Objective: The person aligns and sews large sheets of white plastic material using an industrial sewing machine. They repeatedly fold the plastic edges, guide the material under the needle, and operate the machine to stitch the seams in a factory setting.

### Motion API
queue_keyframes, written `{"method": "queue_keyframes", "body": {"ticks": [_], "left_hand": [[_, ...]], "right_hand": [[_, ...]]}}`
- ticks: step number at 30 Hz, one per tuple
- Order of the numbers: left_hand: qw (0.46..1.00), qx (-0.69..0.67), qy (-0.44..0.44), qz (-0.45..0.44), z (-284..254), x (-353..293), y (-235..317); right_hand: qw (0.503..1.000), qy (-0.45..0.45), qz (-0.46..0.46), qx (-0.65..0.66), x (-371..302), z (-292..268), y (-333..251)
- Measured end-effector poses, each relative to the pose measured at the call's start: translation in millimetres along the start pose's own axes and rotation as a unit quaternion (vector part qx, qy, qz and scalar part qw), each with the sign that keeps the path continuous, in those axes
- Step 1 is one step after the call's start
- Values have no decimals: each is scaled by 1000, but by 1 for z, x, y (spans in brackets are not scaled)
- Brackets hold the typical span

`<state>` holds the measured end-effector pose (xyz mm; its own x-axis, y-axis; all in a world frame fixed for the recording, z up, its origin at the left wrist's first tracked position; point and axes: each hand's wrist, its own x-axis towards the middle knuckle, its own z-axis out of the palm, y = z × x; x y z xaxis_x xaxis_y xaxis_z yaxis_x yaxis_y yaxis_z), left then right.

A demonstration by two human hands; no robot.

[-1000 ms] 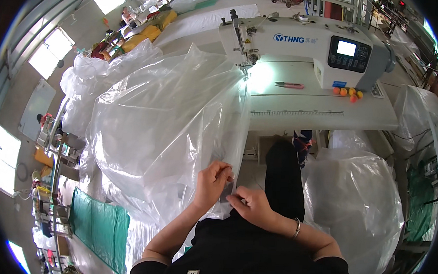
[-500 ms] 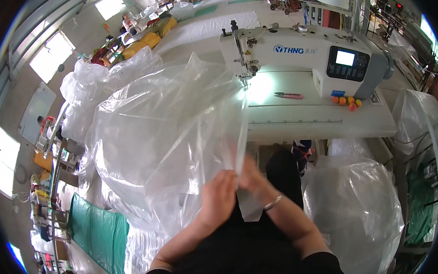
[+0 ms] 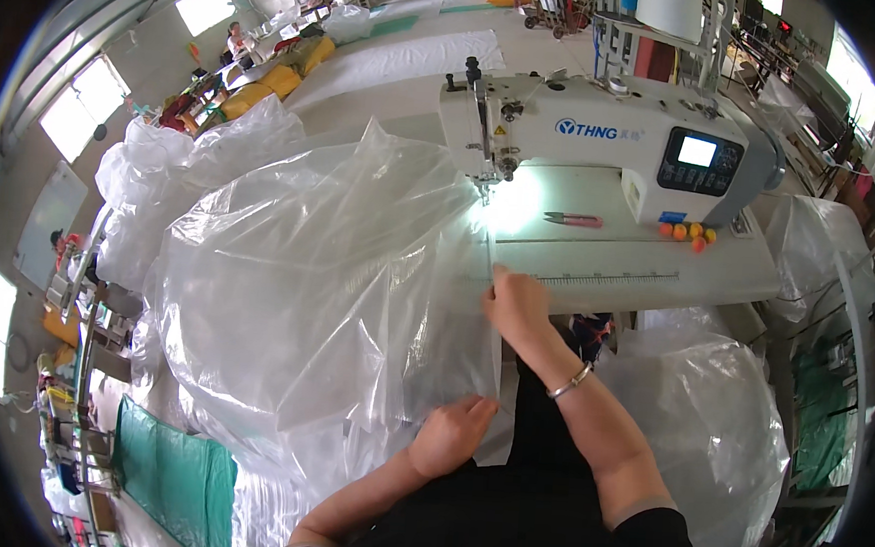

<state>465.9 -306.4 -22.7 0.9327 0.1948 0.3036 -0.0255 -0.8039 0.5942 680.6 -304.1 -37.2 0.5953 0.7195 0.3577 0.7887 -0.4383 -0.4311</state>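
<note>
A large sheet of clear plastic film (image 3: 277,274) spreads over the left of the table and down toward my lap. Its right edge runs from under the needle of a white sewing machine (image 3: 606,133) toward me. My left hand (image 3: 455,435) is closed on that edge close to my body. Farther up, just in front of the table's near edge, my right hand (image 3: 519,304) pinches the same edge. Between the two hands the film edge looks fairly straight. The machine's lamp lights the needle area brightly.
Pink-handled thread snips (image 3: 573,220) lie on the machine bed, and several small orange balls (image 3: 697,234) sit right of them. A measuring scale (image 3: 607,279) runs along the table front. More clear film (image 3: 698,430) bulges at my right. Green sheeting (image 3: 175,473) lies at lower left.
My right hand has moved up along the film edge toward the needle, away from my left hand. My left hand has shifted slightly down and to the right. The view has tilted a little.
</note>
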Motion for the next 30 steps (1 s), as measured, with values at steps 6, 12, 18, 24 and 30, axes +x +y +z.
{"method": "queue_keyframes", "body": {"ticks": [6,12,18,24,30], "left_hand": [[1000,13,3,-8,-10,6,-25],[1000,27,14,0,-16,36,-49],[998,26,49,19,-21,64,-63],[997,7,79,-16,-33,94,-69],[992,-65,86,-70,-4,114,-50]], "right_hand": [[994,-98,12,-44,-7,-5,-28],[992,-103,2,-72,30,1,-18],[997,-68,18,-34,59,19,-4],[998,-65,13,-7,94,28,11],[999,-5,14,38,86,27,28]]}}
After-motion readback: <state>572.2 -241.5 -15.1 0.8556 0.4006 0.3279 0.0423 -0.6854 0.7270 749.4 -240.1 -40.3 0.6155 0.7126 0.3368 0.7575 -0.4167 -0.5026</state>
